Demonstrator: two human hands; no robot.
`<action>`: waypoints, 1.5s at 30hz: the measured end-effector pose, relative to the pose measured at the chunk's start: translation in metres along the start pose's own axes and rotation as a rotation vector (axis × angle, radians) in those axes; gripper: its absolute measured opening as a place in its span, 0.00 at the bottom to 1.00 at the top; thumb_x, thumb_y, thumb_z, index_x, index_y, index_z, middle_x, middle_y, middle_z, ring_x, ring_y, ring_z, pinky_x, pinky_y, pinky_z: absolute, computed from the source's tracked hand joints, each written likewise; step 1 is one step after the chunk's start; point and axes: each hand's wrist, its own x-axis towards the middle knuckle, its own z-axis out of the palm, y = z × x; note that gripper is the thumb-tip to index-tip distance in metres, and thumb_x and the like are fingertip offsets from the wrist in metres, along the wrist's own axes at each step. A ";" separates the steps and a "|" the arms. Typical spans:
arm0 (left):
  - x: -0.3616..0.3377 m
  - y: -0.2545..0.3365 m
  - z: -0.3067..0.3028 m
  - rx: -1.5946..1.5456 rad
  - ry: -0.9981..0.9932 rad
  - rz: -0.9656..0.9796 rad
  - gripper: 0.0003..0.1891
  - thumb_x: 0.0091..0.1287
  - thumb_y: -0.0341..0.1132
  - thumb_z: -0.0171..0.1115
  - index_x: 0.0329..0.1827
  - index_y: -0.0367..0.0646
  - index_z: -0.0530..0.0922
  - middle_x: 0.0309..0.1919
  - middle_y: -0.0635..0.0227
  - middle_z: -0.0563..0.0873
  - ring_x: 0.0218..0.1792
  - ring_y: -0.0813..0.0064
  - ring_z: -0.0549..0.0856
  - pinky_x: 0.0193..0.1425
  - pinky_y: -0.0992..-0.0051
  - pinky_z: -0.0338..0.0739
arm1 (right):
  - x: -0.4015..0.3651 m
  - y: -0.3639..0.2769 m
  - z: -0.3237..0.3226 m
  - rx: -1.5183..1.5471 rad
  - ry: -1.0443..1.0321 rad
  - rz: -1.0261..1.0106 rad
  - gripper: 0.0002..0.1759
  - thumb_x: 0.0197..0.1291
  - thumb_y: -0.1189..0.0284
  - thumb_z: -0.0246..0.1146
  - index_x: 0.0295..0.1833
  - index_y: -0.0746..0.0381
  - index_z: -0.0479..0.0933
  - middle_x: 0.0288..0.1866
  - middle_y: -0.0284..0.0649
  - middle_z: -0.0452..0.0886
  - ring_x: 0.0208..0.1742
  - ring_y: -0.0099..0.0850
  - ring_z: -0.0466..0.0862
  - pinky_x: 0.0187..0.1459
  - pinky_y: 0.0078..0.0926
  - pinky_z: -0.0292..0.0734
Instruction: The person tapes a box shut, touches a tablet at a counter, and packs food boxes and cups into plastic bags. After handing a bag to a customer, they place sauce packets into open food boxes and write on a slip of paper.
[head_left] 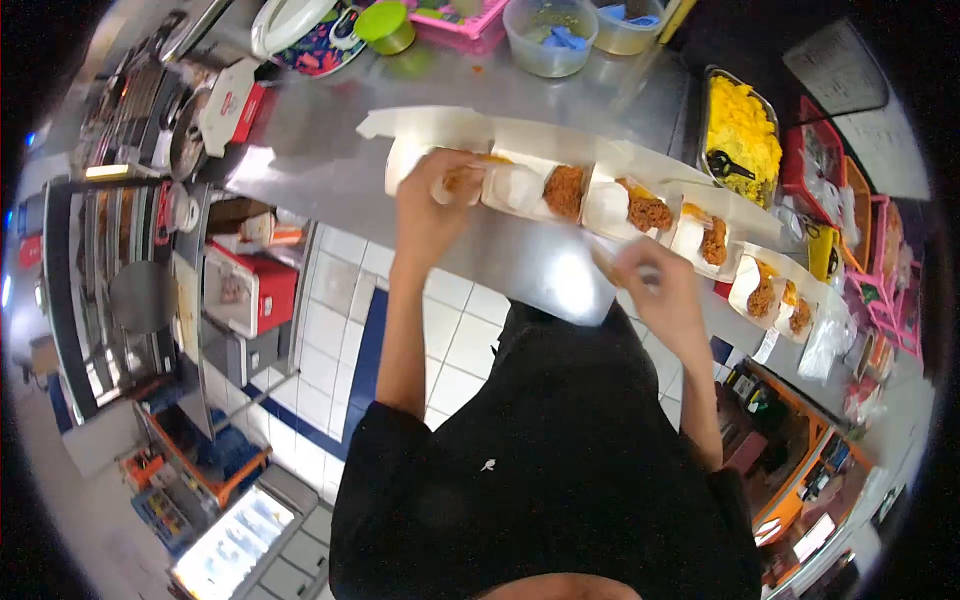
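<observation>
A row of open white paper food boxes (pixel 540 139) runs along the steel counter (pixel 330 150), lids folded back. Most hold a white mound of what looks like rice (pixel 608 205) beside brown fried chicken (pixel 564 190) with some yellow food. My left hand (pixel 436 205) is over the leftmost box, fingers curled round something small and brownish that they partly hide. In front of the middle boxes, near the counter's edge, my right hand (pixel 655 285) is blurred; its fingers are closed on a small tan thing (pixel 605 265) whose kind I cannot make out.
Behind the boxes are a tray of yellow food (pixel 742 135) with a black utensil, clear plastic tubs (pixel 551 40), a green-lidded container (pixel 385 28) and a pink basket (pixel 470 20). A plastic bag (pixel 828 345) lies at the right. Shelving (pixel 110 290) stands at the left.
</observation>
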 end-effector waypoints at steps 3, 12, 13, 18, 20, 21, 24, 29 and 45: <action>0.027 -0.097 -0.006 0.287 0.121 0.151 0.14 0.63 0.26 0.67 0.51 0.37 0.81 0.46 0.55 0.85 0.46 0.59 0.85 0.55 0.69 0.78 | 0.050 -0.004 0.036 -0.092 0.076 -0.155 0.05 0.62 0.76 0.63 0.41 0.66 0.80 0.37 0.45 0.85 0.36 0.38 0.87 0.39 0.33 0.82; -0.088 -0.144 -0.011 0.023 0.305 -0.231 0.12 0.72 0.31 0.62 0.55 0.39 0.80 0.48 0.64 0.85 0.46 0.73 0.82 0.47 0.73 0.81 | 0.157 0.012 0.104 -0.638 0.251 -0.394 0.14 0.50 0.77 0.62 0.45 0.64 0.81 0.45 0.46 0.84 0.49 0.44 0.84 0.46 0.43 0.82; -0.105 -0.141 -0.008 -0.008 0.240 -0.315 0.11 0.72 0.30 0.61 0.55 0.40 0.80 0.48 0.64 0.85 0.46 0.73 0.82 0.46 0.73 0.80 | 0.161 0.008 0.103 -0.641 0.247 -0.402 0.14 0.50 0.77 0.62 0.45 0.64 0.80 0.45 0.45 0.83 0.49 0.43 0.84 0.46 0.42 0.82; -0.140 -0.107 0.017 -0.019 0.043 -0.479 0.11 0.71 0.28 0.59 0.55 0.39 0.80 0.49 0.64 0.85 0.46 0.74 0.83 0.45 0.73 0.79 | 0.168 0.014 0.108 -0.694 0.261 -0.392 0.13 0.52 0.75 0.61 0.45 0.61 0.81 0.49 0.43 0.83 0.49 0.42 0.84 0.44 0.40 0.82; -0.137 -0.097 0.031 -0.046 -0.054 -0.450 0.11 0.72 0.28 0.58 0.54 0.39 0.80 0.50 0.65 0.86 0.45 0.74 0.83 0.45 0.73 0.79 | 0.156 0.025 0.111 -0.720 0.310 -0.393 0.15 0.51 0.74 0.62 0.47 0.61 0.80 0.51 0.43 0.82 0.48 0.41 0.84 0.44 0.40 0.82; -0.136 -0.099 0.038 -0.054 -0.060 -0.421 0.10 0.72 0.28 0.57 0.53 0.39 0.80 0.49 0.66 0.86 0.45 0.74 0.83 0.46 0.73 0.79 | 0.142 0.027 0.109 -0.697 0.293 -0.379 0.13 0.53 0.73 0.64 0.46 0.61 0.80 0.51 0.44 0.81 0.48 0.42 0.84 0.43 0.40 0.81; -0.121 -0.080 0.060 -0.099 -0.157 -0.313 0.08 0.73 0.29 0.56 0.50 0.39 0.81 0.42 0.66 0.87 0.42 0.75 0.84 0.44 0.74 0.79 | 0.084 0.034 0.090 -0.449 0.319 -0.321 0.12 0.57 0.71 0.64 0.46 0.62 0.80 0.46 0.45 0.82 0.45 0.43 0.85 0.41 0.40 0.81; -0.116 -0.038 0.099 -0.022 -0.469 -0.356 0.08 0.74 0.32 0.57 0.46 0.38 0.82 0.37 0.66 0.87 0.40 0.77 0.84 0.41 0.74 0.78 | -0.036 0.099 0.010 -0.256 0.401 -0.001 0.09 0.61 0.69 0.64 0.44 0.61 0.81 0.39 0.44 0.85 0.41 0.42 0.86 0.42 0.37 0.81; -0.286 0.173 0.437 0.021 -1.020 -0.029 0.13 0.68 0.32 0.61 0.54 0.42 0.81 0.45 0.59 0.87 0.44 0.60 0.87 0.50 0.65 0.80 | -0.313 0.415 -0.221 -0.095 0.762 0.522 0.06 0.62 0.72 0.62 0.41 0.61 0.81 0.36 0.44 0.86 0.35 0.43 0.86 0.39 0.40 0.79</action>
